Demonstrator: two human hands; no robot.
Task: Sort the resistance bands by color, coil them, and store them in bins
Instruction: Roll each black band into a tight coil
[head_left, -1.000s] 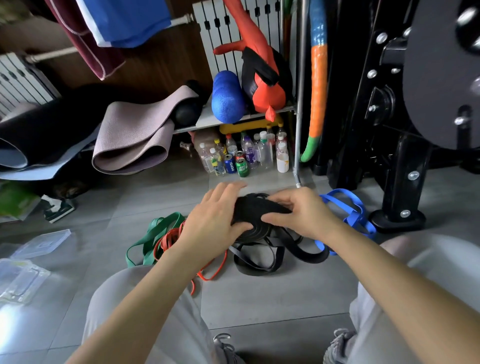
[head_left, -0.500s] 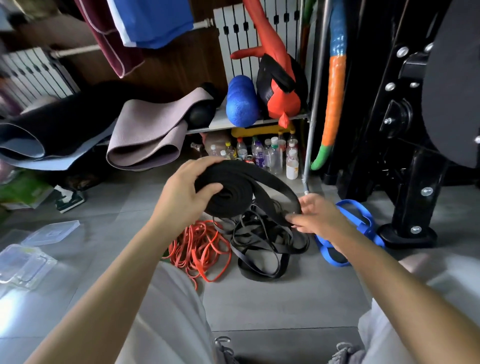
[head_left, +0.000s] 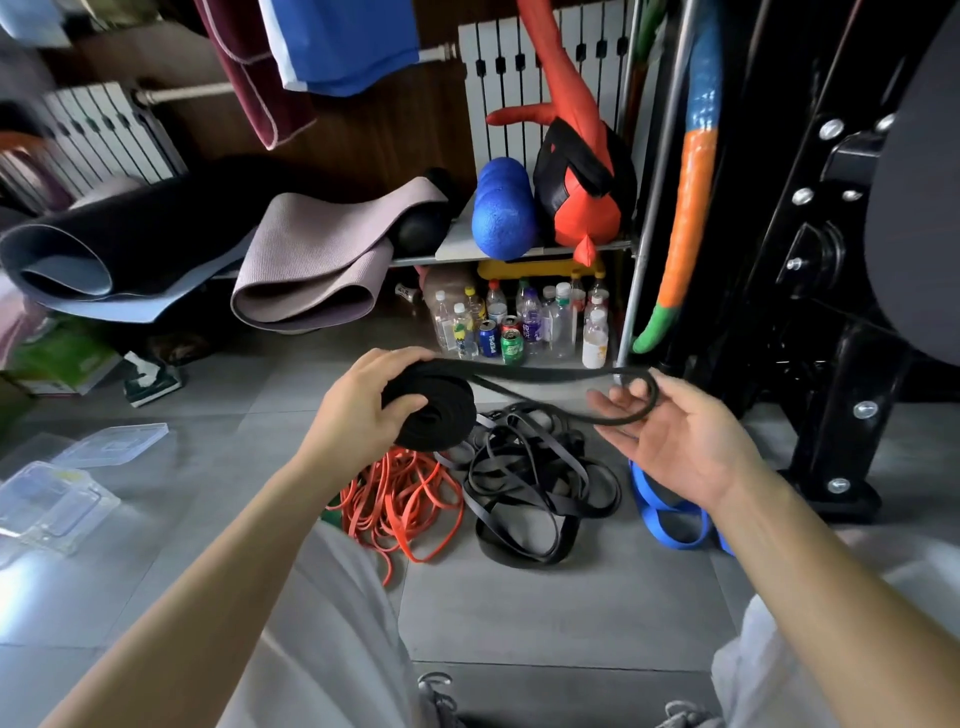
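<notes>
My left hand (head_left: 358, 410) grips a coiled black resistance band (head_left: 439, 410) held above the floor. Its loose end (head_left: 631, 397) stretches right and loops over the fingers of my right hand (head_left: 680, 441), which lies palm up with fingers loosely curled around the loop. Below on the grey floor lies a tangle of black bands (head_left: 530, 483). An orange pile of bands (head_left: 400, 499) lies to its left, with a bit of green band showing at its left edge. Blue bands (head_left: 670, 519) lie to the right, partly hidden by my right wrist.
Clear plastic bins (head_left: 52, 504) and a lid (head_left: 114, 441) sit on the floor at the left. Bottles and cans (head_left: 524, 327) stand under a shelf behind the bands. A black weight machine base (head_left: 841, 467) stands at the right. Rolled mats (head_left: 306, 270) rest at the back left.
Both hands have lifted from the pile. My left hand raised the black coil, and my right hand drew the band's loose end out to the right and turned palm up.
</notes>
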